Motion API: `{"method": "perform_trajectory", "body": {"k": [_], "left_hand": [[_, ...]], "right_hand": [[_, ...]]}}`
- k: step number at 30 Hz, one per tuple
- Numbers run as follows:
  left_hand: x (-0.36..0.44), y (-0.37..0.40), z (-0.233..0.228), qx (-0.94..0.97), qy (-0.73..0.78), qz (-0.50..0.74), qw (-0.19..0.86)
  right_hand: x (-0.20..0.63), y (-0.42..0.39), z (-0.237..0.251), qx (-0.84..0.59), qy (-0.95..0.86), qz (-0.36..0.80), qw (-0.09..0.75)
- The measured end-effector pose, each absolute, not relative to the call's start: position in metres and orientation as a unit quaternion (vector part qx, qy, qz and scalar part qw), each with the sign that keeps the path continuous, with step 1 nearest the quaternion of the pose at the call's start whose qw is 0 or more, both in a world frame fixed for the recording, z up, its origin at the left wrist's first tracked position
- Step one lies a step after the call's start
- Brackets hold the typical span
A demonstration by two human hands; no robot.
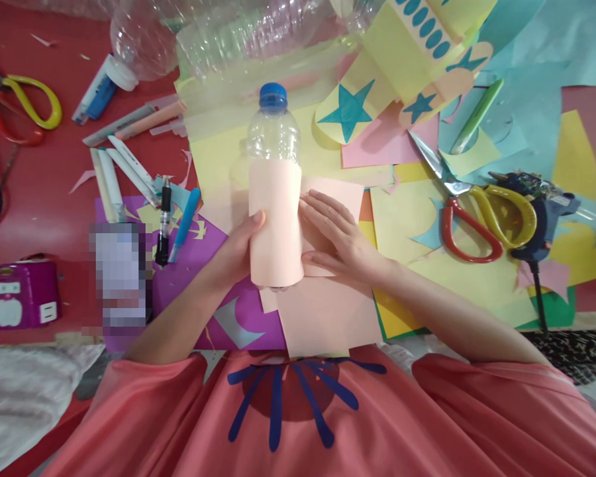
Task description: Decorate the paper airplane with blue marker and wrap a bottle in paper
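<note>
A clear plastic bottle with a blue cap is in the middle of the view, its body wrapped in pale peach paper. My left hand holds it from the left, thumb on the paper and the other fingers hidden behind. To the right of the bottle, my right hand is open, with its fingers stretched out and tips against or close to the edge of the wrap. Beneath that hand are sheets of peach paper.
Red-and-yellow-handled scissors and a dark blue glue gun lie on the right. Pens, a pixelated phone-like item and a purple sharpener-like box are on the left. Clear bottles and a star-decorated yellow paper piece lie behind.
</note>
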State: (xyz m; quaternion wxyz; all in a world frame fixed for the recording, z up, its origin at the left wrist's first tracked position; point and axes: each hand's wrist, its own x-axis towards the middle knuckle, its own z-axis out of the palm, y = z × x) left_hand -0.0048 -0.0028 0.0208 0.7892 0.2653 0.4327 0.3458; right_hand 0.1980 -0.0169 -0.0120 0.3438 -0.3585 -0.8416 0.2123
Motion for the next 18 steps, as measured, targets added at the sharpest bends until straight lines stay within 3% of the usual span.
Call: {"method": "perform_trajectory", "body": {"k": [5,12,18], "left_hand": [[-0.005,0.002,0.016,0.228,0.468,0.350,0.779],[-0.013,-0.001,0.011,0.237,0.412,0.247,0.845],[-0.012,0.000,0.015,0.244,0.458,0.297,0.801]], "right_hand": [[0.199,-0.017,-0.011,-0.372,-0.840,0.223,0.326],[0.199,-0.018,-0.014,-0.366,-0.845,0.208,0.330],[0.200,-0.018,-0.015,-0.364,-0.846,0.207,0.329]]}}
